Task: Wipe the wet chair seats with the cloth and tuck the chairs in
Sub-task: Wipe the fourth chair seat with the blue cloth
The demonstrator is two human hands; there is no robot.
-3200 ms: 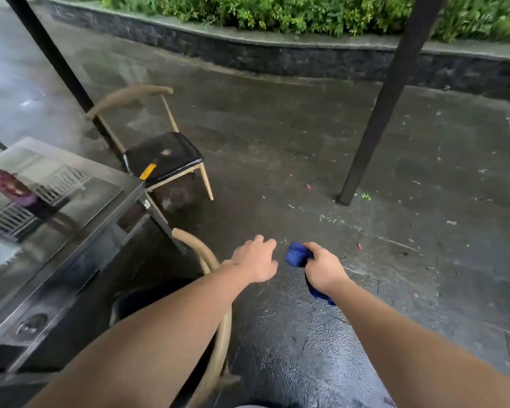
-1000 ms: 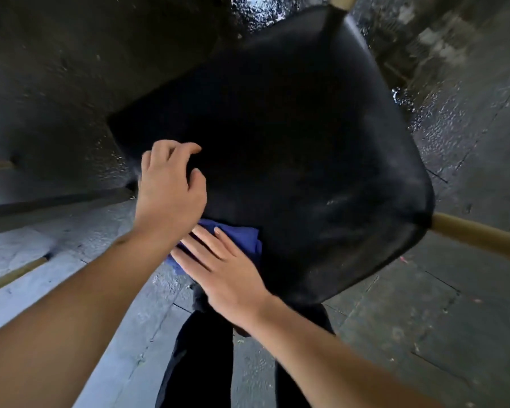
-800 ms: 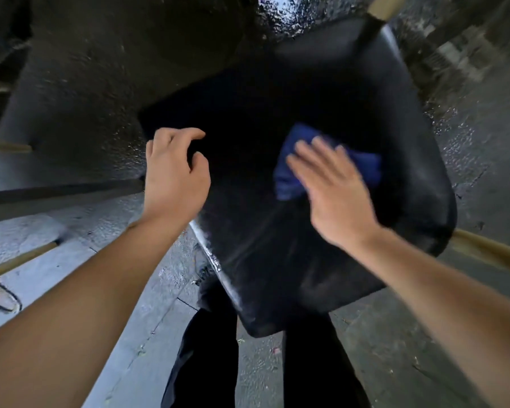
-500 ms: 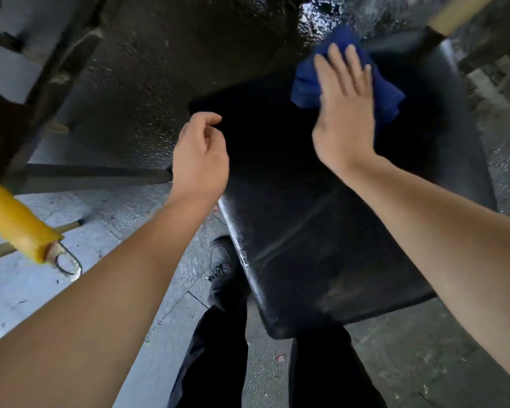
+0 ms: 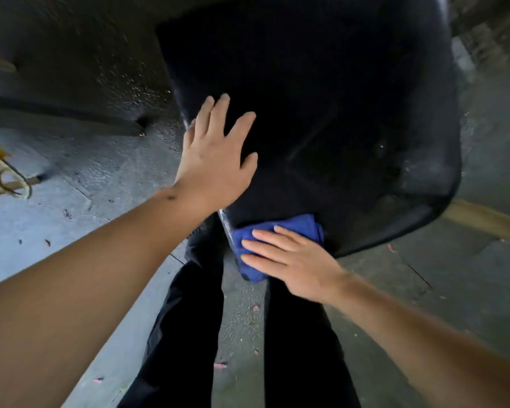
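Blue cloth (image 5: 280, 231), bunched and soft, sits at the near edge of the black chair seat (image 5: 351, 128), partly hanging over the lip towards my legs, and my right hand (image 5: 289, 260) presses it down with flat, straight fingers, not gripping it. Half a second ago this hand had the cloth up at the far corner of the seat; now I have drawn it all the way back to the front edge, so I judge one full pass of the wipe is done and water is being pulled off the lip. My left hand (image 5: 215, 160) has changed too: it was loosely curled above the seat's left edge, and now it lies spread wide, palm down, on the left side of the cushion, holding nothing, probably steadying the chair. The seat looks like smooth, padded dark vinyl with rounded corners and a faint sheen; a few bright specks near the right side may be droplets left behind, though blur makes that uncertain. A pale wooden rail (image 5: 483, 222) of the chair shows at right. Below lies wet, rough grey paving (image 5: 71, 201), and my dark trousers (image 5: 189, 334).
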